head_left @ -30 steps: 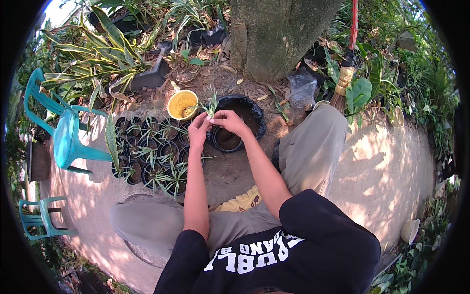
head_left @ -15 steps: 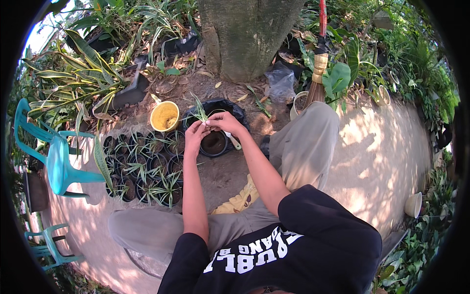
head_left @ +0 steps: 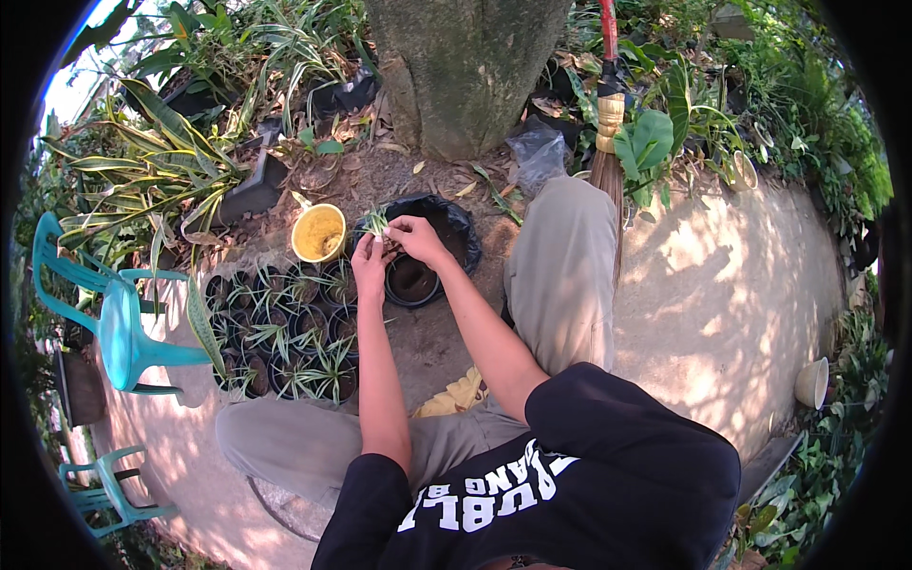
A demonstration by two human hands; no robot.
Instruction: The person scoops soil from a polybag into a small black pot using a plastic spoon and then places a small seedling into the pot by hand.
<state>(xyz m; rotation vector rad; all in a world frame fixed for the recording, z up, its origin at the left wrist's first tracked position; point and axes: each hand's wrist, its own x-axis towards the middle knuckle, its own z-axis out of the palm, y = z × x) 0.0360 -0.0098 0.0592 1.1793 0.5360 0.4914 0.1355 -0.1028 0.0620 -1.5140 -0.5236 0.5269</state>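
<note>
Between the fingertips of my left hand (head_left: 370,268) and my right hand (head_left: 418,240) is a small spider plant (head_left: 375,224) with narrow, pale-striped leaves. Both hands are closed on its base, and the roots are mostly hidden by the fingers. Just below my right hand stands a round black pot (head_left: 412,301) with dark soil low inside it. Behind that pot, an open black plastic bag (head_left: 465,226) holds more soil. To the left of my hands sits a yellow dipper (head_left: 319,233), its inside smeared with soil.
Rows of small black pots with seedlings (head_left: 285,328) stand left of my arms. Farther left are a teal plastic chair (head_left: 121,328) and a second one (head_left: 109,499). A tree trunk (head_left: 465,76) rises ahead. A broom (head_left: 608,142) leans beyond my right knee (head_left: 565,256).
My hands, still holding the plant, have shifted slightly left and turned it, so its leaves look shorter from here. My right knee has swung inward; the pale tool handle beside the pot is now hidden.
</note>
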